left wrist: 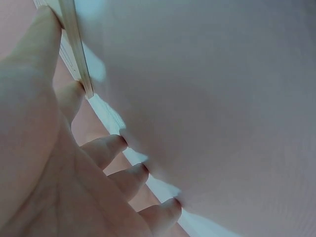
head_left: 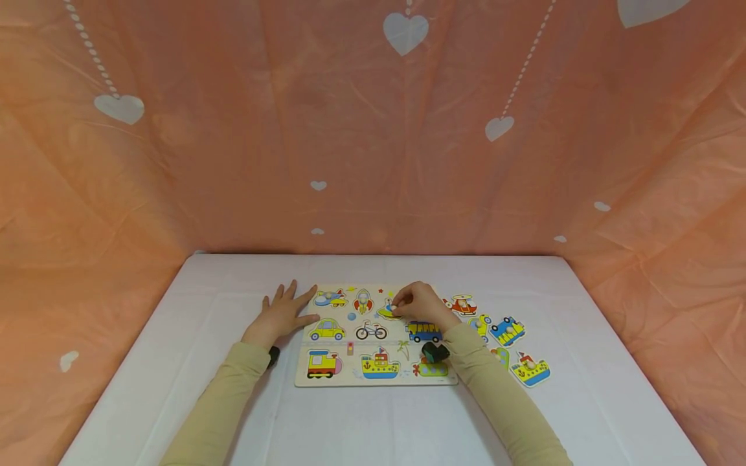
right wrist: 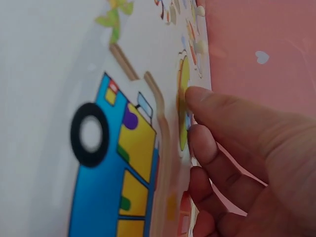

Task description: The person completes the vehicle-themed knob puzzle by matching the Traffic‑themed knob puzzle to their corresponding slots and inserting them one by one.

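Observation:
A wooden knob puzzle board (head_left: 350, 382) with vehicle pictures lies on the white table. My right hand (head_left: 421, 305) pinches a yellow flying saucer piece (head_left: 387, 313) between thumb and index finger, at the board's top row. In the right wrist view, the saucer (right wrist: 183, 98) sits at the board surface beyond the blue and yellow bus picture (right wrist: 98, 177). At the board's left edge rests my left hand (head_left: 281, 319), fingers spread; its thumb (left wrist: 47, 29) and index fingertip touch the board's edge. Plane (head_left: 330, 298) and rocket (head_left: 363, 301) pieces sit in the top row.
Loose pieces lie right of the board: a helicopter (head_left: 463, 304), a yellow car (head_left: 480, 325), a bus (head_left: 508, 331), a green piece (head_left: 501, 356) partly behind the right sleeve, and a boat (head_left: 531, 370). A peach curtain (head_left: 373, 162) with white hearts hangs behind the table.

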Demonstrator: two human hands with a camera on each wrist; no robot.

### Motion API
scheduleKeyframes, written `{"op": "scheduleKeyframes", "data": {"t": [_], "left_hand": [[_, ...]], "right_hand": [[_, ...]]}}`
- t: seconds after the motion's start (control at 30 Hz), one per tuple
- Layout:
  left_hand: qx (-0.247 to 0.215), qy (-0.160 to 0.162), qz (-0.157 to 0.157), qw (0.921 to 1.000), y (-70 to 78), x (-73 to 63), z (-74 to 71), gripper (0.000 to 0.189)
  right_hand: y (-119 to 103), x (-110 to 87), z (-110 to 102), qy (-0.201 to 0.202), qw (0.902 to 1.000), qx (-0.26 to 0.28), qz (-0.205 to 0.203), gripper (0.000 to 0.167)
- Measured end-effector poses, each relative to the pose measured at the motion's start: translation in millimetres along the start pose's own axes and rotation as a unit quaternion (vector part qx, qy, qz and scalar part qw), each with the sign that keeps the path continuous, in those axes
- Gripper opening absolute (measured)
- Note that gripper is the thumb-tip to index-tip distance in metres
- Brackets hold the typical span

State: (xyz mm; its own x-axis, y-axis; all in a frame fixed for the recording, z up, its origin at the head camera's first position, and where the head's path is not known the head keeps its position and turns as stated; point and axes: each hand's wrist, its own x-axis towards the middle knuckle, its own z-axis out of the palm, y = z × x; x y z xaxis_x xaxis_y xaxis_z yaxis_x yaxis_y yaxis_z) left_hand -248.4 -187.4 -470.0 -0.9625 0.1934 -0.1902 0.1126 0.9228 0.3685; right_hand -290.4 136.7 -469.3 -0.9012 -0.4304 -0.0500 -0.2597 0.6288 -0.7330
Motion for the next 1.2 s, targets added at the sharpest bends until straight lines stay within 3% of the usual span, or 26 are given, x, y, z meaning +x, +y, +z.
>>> {"op": "scheduleKeyframes", "data": {"t": [0.4, 0.73, 1.2], "left_hand": [[0.002, -0.001, 0.004, 1.0, 0.6, 2.7, 1.2, 0.08], [0.007, -0.001, 0.009, 0.9999, -0.2, 4.2, 0.0, 0.08], [0.009, -0.007, 0.009, 0.9999, 0.6, 2.4, -2.1, 0.08]], "right_hand": [[7, -2.1, -10, -0.02, 0.9997, 0.004, 0.009, 0.014], [8, -13.1, -24, 0.007, 0.9998, 0.009, -0.015, 0.016], [25, -36.7, -58, 0.038, 0.9991, 0.016, 0.003, 0.023]]}}
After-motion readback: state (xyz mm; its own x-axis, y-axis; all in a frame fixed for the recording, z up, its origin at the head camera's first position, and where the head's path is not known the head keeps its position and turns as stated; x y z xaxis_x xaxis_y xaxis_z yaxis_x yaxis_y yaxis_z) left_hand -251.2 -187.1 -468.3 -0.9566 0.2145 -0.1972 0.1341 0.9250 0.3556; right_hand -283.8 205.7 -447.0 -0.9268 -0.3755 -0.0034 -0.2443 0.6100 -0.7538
